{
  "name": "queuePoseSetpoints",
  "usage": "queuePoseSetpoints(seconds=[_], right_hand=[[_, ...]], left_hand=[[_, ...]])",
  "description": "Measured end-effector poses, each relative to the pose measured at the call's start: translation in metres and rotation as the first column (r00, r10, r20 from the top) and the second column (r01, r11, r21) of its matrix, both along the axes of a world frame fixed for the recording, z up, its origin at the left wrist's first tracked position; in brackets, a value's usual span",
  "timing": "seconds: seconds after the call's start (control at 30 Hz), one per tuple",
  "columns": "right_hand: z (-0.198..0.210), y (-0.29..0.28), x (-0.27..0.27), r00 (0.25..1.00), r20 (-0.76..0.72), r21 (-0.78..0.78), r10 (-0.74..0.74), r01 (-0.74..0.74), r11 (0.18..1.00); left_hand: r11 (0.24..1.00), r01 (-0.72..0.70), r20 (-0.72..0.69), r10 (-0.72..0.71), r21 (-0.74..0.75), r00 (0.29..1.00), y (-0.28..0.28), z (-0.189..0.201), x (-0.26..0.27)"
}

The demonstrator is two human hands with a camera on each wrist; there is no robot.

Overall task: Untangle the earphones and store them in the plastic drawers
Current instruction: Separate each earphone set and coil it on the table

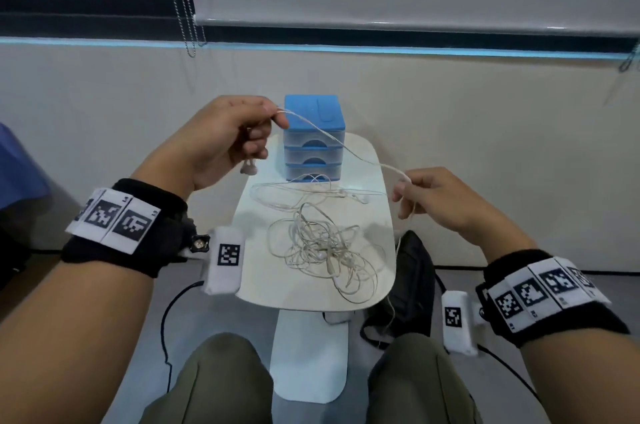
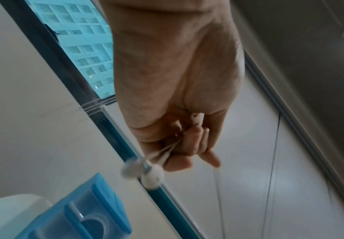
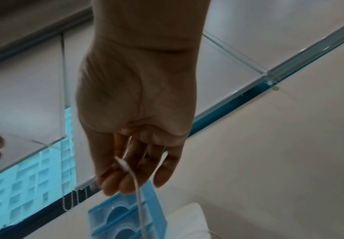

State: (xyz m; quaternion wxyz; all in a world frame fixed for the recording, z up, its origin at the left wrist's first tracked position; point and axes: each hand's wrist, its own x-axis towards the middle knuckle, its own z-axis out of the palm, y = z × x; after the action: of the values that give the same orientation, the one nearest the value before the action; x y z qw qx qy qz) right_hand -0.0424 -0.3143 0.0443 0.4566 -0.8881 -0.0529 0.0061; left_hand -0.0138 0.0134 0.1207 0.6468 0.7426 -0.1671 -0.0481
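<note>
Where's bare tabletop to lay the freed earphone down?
Free: the table's right strip beside the drawers, and its near-left corner by the left wrist. Crowded: the centre, where the tangled pile lies, and a loose cable before the drawers.

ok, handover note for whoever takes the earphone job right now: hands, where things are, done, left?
Left hand: raised beside the drawers, pinching one white earphone cord; its earbuds dangle below the fingers.
Right hand: pinching the other end of that same cord, which spans between the hands above the table.
Plastic drawers: at the far end of the white table, all three look closed.
Tangled pile: more white earphones, knotted, mid-table; another looser cord lies just in front of the drawers.
Done: one cord pulled free.
Left: open a drawer, store it, untangle and store the rest.
</note>
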Motion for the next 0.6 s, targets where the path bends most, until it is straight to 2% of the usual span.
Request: queuePoseSetpoints(seconds=[0.07,0.17,0.27,0.33,0.43,0.6], right_hand=[[0.001,0.0,-0.002,0.997,-0.012,0.046,-0.076,0.076,0.996],[0.022,0.008,-0.008,0.991,0.057,0.084,-0.12,0.115,0.99],[0.054,0.018,-0.015,0.98,0.165,0.084,-0.116,0.103,0.991],[0.071,0.022,-0.017,0.974,0.191,0.104,-0.124,0.106,0.989],[0.084,0.02,-0.012,0.971,0.173,0.143,-0.165,0.14,0.98],[0.067,0.006,-0.006,0.974,0.046,0.068,-0.221,0.218,0.974]], left_hand=[[0.999,-0.014,-0.039,0.016,0.034,0.999,0.008,-0.007,-0.001],[0.982,0.027,-0.101,-0.008,0.186,0.995,0.011,-0.018,-0.008],[0.94,0.132,-0.147,-0.089,0.315,0.985,0.004,-0.026,-0.015],[0.909,0.226,-0.165,-0.178,0.349,0.97,-0.003,-0.026,-0.023],[0.919,0.317,-0.164,-0.284,0.236,0.945,-0.009,-0.018,-0.033],[0.968,0.228,-0.08,-0.236,-0.101,0.968,0.0,-0.002,-0.031]])
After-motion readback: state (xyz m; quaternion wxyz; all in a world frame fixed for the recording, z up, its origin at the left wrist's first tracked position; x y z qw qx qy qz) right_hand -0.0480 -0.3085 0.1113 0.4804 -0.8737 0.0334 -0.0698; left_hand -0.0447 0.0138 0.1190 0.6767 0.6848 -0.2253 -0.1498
